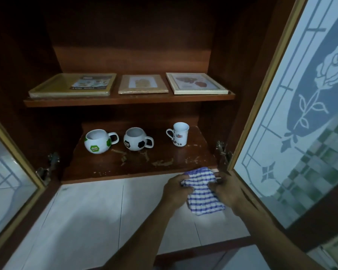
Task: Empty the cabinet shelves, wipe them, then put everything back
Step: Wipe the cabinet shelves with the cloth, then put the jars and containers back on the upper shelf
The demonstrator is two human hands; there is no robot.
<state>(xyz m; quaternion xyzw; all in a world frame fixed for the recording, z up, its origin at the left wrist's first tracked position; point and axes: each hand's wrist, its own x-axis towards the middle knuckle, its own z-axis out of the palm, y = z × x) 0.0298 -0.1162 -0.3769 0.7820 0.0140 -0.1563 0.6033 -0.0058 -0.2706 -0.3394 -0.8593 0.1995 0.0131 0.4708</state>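
Dim wooden cabinet [133, 55], doors open, shelves loaded: three frames [142, 84] above, three mugs [136, 141] below. At the lower shelf [164, 160] edge, left hand [176, 190] and right hand [226, 190] pinch a blue-checked cloth [203, 193], seemingly bunching it into a pad for wiping.

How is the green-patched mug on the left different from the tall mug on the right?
The green mug is round like a football, while the tall mug is straight-sided and narrower. The green mug has green patches and a green logo; the tall mug has a red logo and small brown marks. The green mug's handle points right, the tall mug's left. Both are white and stand upright on the lower shelf.
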